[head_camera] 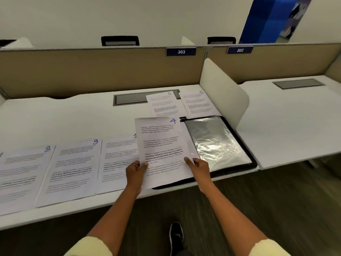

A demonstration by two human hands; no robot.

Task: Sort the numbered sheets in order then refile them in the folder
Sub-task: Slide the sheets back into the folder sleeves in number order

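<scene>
Sheet 4 (162,145) is held over the white desk, its right edge overlapping the open black folder (238,139) with shiny plastic sleeves. My left hand (135,170) pinches its lower left edge, and my right hand (200,168) pinches its lower right edge. Sheets 5 (163,104) and 6 (199,103) lie at the back of the desk. To the left lie sheet 8 (20,174), sheet 9 (72,169) and another sheet (118,156) whose number is partly covered by sheet 4.
A tan partition (92,71) with labels 303 and 302 runs along the back. A white side divider (225,93) bounds the desk on the right. A grey cable hatch (129,99) is set in the desk (55,119). My shoe (176,235) shows on the floor below.
</scene>
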